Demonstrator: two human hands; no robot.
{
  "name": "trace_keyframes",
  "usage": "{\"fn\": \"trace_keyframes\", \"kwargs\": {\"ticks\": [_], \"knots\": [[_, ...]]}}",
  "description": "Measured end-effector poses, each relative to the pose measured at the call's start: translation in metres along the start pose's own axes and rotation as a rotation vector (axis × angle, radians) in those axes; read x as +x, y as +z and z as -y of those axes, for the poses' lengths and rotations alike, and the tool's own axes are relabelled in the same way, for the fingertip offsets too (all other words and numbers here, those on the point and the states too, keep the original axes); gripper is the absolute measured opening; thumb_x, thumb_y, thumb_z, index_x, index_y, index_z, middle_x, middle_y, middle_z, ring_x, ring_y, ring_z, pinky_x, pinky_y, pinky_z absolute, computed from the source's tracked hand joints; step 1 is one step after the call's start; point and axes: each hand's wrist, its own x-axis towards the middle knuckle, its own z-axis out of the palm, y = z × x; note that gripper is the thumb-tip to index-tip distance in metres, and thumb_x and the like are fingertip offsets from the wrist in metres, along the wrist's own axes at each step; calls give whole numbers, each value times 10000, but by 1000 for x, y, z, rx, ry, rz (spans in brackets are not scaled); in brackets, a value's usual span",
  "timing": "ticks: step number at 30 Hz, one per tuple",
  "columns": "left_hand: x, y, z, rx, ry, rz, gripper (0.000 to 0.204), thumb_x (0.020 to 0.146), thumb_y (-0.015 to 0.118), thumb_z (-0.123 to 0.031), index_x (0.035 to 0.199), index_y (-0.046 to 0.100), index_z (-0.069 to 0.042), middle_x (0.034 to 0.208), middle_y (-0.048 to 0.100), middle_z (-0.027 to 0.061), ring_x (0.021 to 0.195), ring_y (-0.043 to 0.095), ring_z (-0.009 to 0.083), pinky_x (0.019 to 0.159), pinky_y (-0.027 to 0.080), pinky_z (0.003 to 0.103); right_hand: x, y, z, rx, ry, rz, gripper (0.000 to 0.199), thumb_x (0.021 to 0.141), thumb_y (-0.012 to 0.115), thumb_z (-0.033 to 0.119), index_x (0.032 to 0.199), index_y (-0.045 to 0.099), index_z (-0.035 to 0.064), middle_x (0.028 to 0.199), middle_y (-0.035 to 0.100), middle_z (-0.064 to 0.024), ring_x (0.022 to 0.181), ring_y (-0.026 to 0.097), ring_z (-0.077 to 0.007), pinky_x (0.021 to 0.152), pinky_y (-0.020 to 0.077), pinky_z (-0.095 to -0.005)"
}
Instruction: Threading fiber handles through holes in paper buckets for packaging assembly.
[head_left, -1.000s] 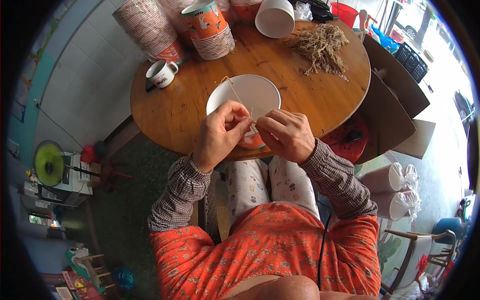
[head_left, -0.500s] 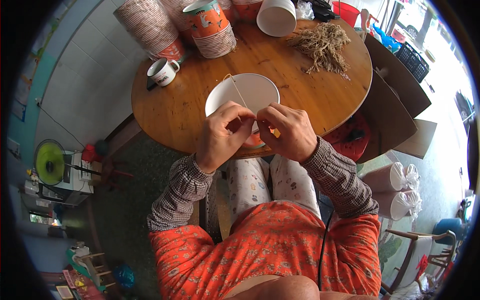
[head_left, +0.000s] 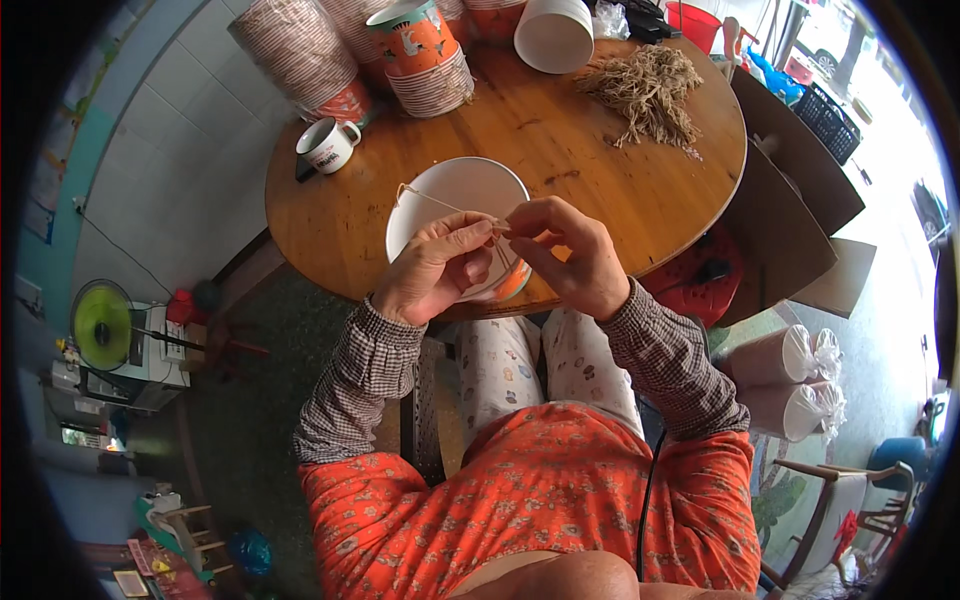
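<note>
A round paper bucket, white inside with an orange printed outside, stands tilted at the table's near edge. From the left side of its rim a thin beige string runs over the opening to my fingers. My left hand pinches the string between thumb and forefinger above the bucket. Close beside it, my right hand also has thumb and forefinger closed on the string near its end. Strands of it hang down below the fingertips in front of the white inside.
On the wooden table lie a heap of beige strings, stacked orange paper buckets, a white bucket on its side and a white mug. Cardboard boxes and wrapped bucket stacks stand to the right.
The bucket has shifted left and slightly nearer. Both hands stay close together; the left has turned, its fingers more visible, and the right has lifted a little.
</note>
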Motion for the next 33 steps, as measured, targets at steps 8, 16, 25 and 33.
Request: {"fn": "trace_keyframes", "kwargs": {"ticks": [8, 16, 25, 33], "knots": [[-3, 10, 0, 119, 69, -33, 157, 915, 644, -143, 1027, 639, -32, 798, 602, -4, 627, 521, 70, 565, 441, 198, 5, -3, -3, -28, -69, -47, 88, 852, 651, 24, 939, 638, 31, 899, 661, -57, 793, 651, -140, 645, 523, -263], [-9, 24, 6, 466, 239, -93, 134, 910, 640, -97, 1019, 644, -19, 852, 638, 5, 685, 535, 50, 634, 460, 192, 5, -9, -3, 17, -33, -40, 76, 844, 664, 32, 915, 635, 31, 886, 636, -44, 763, 633, -126, 629, 512, -250], [-20, 30, 7, 536, 287, -145, 156, 919, 612, -76, 1045, 659, 3, 861, 632, -4, 732, 558, 47, 673, 474, 199, 14, -16, 12, 25, -11, -7, 47, 859, 638, 32, 898, 614, 22, 966, 642, -41, 805, 601, -107, 670, 491, -248], [-32, 39, 21, 742, 583, -239, 154, 928, 585, -33, 1057, 641, 31, 856, 591, 7, 713, 577, 61, 663, 487, 200, 15, -11, 5, 16, 79, -36, 33, 873, 615, 15, 901, 601, 5, 997, 648, -48, 867, 597, -101, 766, 500, -263]]}}
